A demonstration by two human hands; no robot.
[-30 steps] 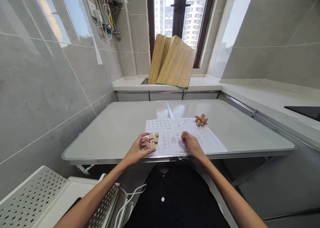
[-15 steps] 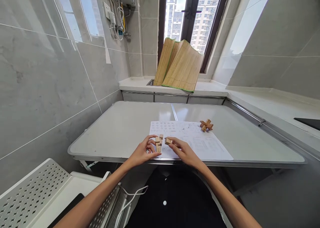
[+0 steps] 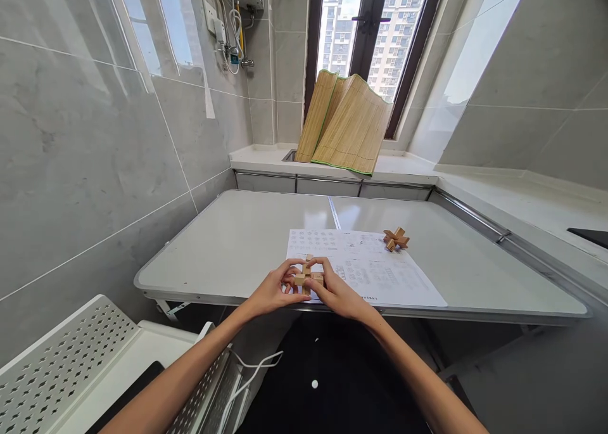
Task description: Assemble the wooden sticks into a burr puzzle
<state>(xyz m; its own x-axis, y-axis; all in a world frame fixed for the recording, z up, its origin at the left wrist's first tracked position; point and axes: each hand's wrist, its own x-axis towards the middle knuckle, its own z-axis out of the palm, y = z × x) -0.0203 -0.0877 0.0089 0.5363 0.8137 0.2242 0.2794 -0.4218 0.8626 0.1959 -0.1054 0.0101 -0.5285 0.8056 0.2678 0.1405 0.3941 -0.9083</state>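
Note:
My left hand [image 3: 272, 291] and my right hand [image 3: 335, 291] meet over the near edge of the printed instruction sheet [image 3: 380, 272]. Both pinch a small cluster of wooden puzzle pieces [image 3: 306, 277] between their fingertips, just above the paper. The pieces are light wood bars crossed together; how they interlock is too small to make out. A second, finished-looking wooden cross puzzle [image 3: 396, 238] lies alone on the far right corner of the sheet, well away from both hands.
The sheet lies on a white folding table [image 3: 228, 244] against a grey tiled wall. A rolled bamboo mat [image 3: 349, 125] leans at the window on the back counter. A white perforated rack [image 3: 61, 364] and a cable sit at lower left.
My right hand picked up a wooden piece from the sheet and carried it left to the pieces in my left hand. Both hands now hold the cluster together.

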